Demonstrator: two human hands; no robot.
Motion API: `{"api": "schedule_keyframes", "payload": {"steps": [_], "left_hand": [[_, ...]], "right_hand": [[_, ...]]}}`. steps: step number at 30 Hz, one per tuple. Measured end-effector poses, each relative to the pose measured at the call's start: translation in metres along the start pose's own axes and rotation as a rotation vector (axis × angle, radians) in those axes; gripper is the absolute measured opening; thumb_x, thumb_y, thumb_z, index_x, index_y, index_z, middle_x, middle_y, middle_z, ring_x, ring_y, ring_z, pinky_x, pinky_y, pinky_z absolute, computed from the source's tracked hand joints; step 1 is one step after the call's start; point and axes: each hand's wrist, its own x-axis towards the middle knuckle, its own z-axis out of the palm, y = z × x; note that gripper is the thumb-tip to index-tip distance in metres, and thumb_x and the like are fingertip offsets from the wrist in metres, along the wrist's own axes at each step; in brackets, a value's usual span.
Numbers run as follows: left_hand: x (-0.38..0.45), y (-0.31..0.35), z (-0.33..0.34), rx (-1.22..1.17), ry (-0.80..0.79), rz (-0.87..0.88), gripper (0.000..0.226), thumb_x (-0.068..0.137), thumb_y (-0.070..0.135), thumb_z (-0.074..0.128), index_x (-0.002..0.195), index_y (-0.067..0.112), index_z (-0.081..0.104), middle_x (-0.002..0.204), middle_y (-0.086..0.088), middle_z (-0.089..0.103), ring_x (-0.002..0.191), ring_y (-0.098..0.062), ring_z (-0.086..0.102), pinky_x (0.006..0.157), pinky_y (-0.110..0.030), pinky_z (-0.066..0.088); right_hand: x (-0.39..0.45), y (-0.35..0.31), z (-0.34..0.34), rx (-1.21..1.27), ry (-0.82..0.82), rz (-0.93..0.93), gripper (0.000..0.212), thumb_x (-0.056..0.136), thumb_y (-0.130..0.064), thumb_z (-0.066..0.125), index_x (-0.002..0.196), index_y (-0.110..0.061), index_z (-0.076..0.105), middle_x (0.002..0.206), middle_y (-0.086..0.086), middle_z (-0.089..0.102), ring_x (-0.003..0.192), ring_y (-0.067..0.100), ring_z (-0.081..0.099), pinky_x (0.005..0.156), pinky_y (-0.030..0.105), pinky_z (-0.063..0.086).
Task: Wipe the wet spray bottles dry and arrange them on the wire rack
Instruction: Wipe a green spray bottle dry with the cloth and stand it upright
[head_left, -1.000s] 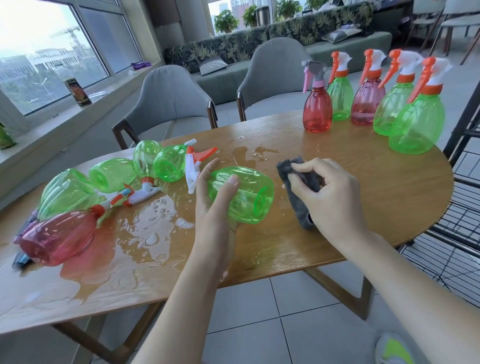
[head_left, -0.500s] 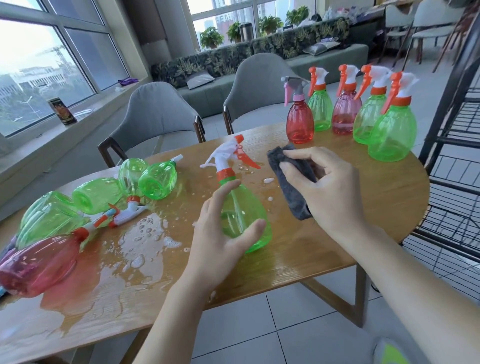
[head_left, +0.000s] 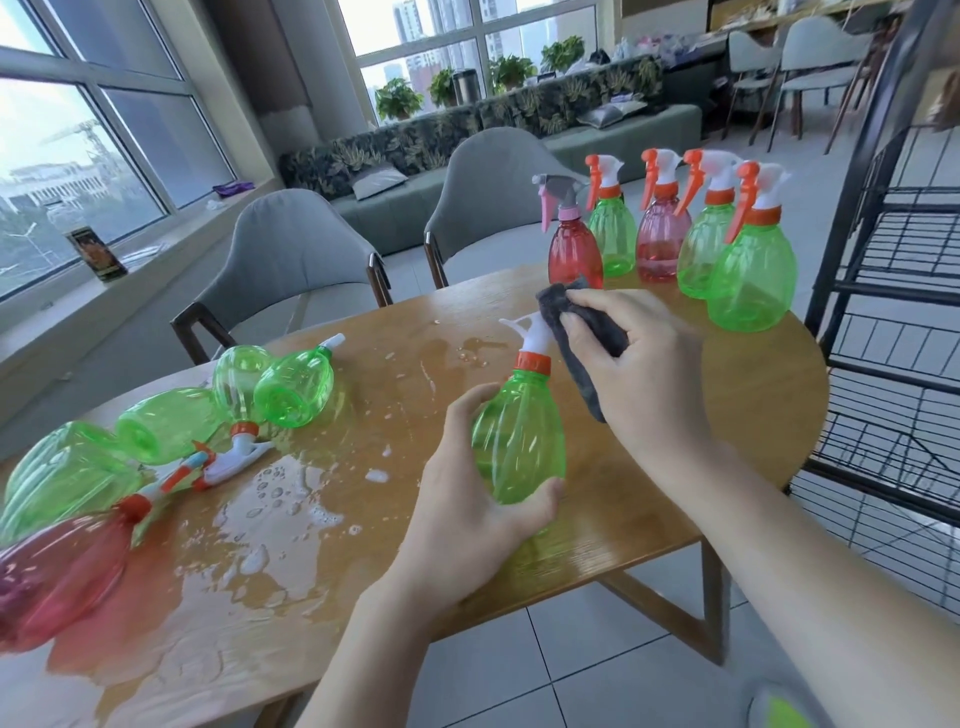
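Wiping is partway through, by the look of things. Left hand (head_left: 467, 499) grips a green bottle (head_left: 519, 436) upright above the table (head_left: 675, 499); right hand (head_left: 639, 374) pinches a grey cloth (head_left: 576, 343) against its nozzle. Five bottles (head_left: 701, 234) stand at the far edge; several wet ones (head_left: 156, 441) lie in puddles on the left. Rack (head_left: 893, 291), as far as visible, holds none.
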Motion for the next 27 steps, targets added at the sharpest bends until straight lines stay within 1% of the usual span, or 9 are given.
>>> {"api": "schedule_keyframes", "payload": {"steps": [5, 10, 14, 15, 19, 21, 23, 25, 27], "left_hand": [[0.002, 0.004, -0.002, 0.029, 0.000, 0.025, 0.083, 0.080, 0.022, 0.092, 0.140, 0.044, 0.039, 0.127, 0.030, 0.058, 0.120, 0.015, 0.054, 0.093, -0.001, 0.039], [0.000, 0.002, 0.003, 0.009, 0.045, 0.008, 0.083, 0.080, 0.019, 0.092, 0.142, 0.042, 0.042, 0.126, 0.038, 0.058, 0.121, 0.013, 0.055, 0.094, -0.001, 0.038], [-0.003, 0.002, 0.004, -0.004, 0.075, 0.000, 0.082, 0.079, 0.016, 0.091, 0.142, 0.037, 0.044, 0.121, 0.032, 0.062, 0.117, 0.013, 0.058, 0.090, -0.001, 0.039], [-0.004, 0.003, 0.004, -0.009, 0.076, -0.002, 0.082, 0.079, 0.017, 0.091, 0.142, 0.037, 0.044, 0.122, 0.031, 0.062, 0.117, 0.012, 0.058, 0.090, -0.001, 0.039], [-0.004, 0.003, 0.004, -0.042, 0.076, -0.021, 0.080, 0.080, 0.017, 0.091, 0.141, 0.037, 0.044, 0.122, 0.033, 0.062, 0.118, 0.013, 0.057, 0.091, -0.001, 0.039], [-0.004, 0.002, 0.004, -0.082, 0.089, -0.039, 0.080, 0.079, 0.022, 0.093, 0.142, 0.035, 0.045, 0.125, 0.040, 0.058, 0.119, 0.013, 0.057, 0.091, -0.001, 0.040], [-0.004, 0.002, 0.004, -0.119, 0.108, -0.050, 0.080, 0.075, 0.032, 0.088, 0.143, 0.034, 0.045, 0.126, 0.041, 0.057, 0.120, 0.013, 0.057, 0.091, -0.001, 0.040], [-0.004, 0.001, 0.004, -0.143, 0.115, -0.059, 0.079, 0.074, 0.035, 0.085, 0.143, 0.034, 0.045, 0.125, 0.040, 0.058, 0.119, 0.012, 0.058, 0.091, -0.002, 0.040], [-0.004, 0.000, 0.003, -0.158, 0.112, -0.066, 0.079, 0.074, 0.036, 0.085, 0.142, 0.035, 0.045, 0.125, 0.036, 0.061, 0.120, 0.009, 0.059, 0.092, -0.004, 0.042]], "right_hand": [[-0.002, -0.012, 0.008, 0.074, -0.059, -0.024, 0.017, 0.091, -0.010, 0.075, 0.108, -0.010, 0.079, 0.099, 0.006, 0.074, 0.088, 0.015, 0.066, 0.082, 0.017, 0.049], [-0.001, -0.011, 0.007, 0.079, -0.096, -0.038, 0.016, 0.092, -0.009, 0.075, 0.107, -0.009, 0.077, 0.099, 0.006, 0.072, 0.088, 0.011, 0.063, 0.082, 0.010, 0.044], [0.002, 0.009, -0.003, -0.033, -0.058, 0.020, 0.016, 0.092, -0.008, 0.072, 0.108, -0.009, 0.074, 0.098, 0.008, 0.068, 0.089, 0.018, 0.062, 0.079, 0.025, 0.048], [0.002, 0.013, -0.006, -0.050, -0.049, 0.040, 0.016, 0.092, -0.008, 0.072, 0.108, -0.009, 0.074, 0.098, 0.008, 0.068, 0.089, 0.020, 0.062, 0.080, 0.026, 0.048], [-0.007, 0.014, -0.004, -0.055, -0.049, 0.026, 0.015, 0.092, -0.008, 0.072, 0.106, -0.008, 0.074, 0.097, 0.008, 0.067, 0.088, 0.018, 0.060, 0.079, 0.016, 0.041], [-0.017, 0.013, 0.000, -0.036, -0.087, -0.009, 0.013, 0.090, -0.005, 0.073, 0.104, -0.006, 0.074, 0.097, 0.009, 0.067, 0.084, 0.018, 0.061, 0.077, 0.015, 0.042], [-0.028, 0.014, 0.002, -0.044, -0.131, -0.022, 0.013, 0.088, -0.004, 0.075, 0.102, -0.005, 0.075, 0.097, 0.011, 0.067, 0.081, 0.023, 0.063, 0.074, 0.024, 0.046], [-0.035, 0.014, 0.004, -0.061, -0.152, -0.029, 0.015, 0.086, -0.002, 0.076, 0.101, -0.004, 0.075, 0.097, 0.012, 0.066, 0.080, 0.027, 0.065, 0.073, 0.032, 0.048], [-0.035, 0.012, 0.005, -0.064, -0.158, -0.034, 0.016, 0.086, -0.002, 0.077, 0.102, -0.005, 0.075, 0.098, 0.012, 0.067, 0.082, 0.025, 0.065, 0.075, 0.029, 0.048]]}}
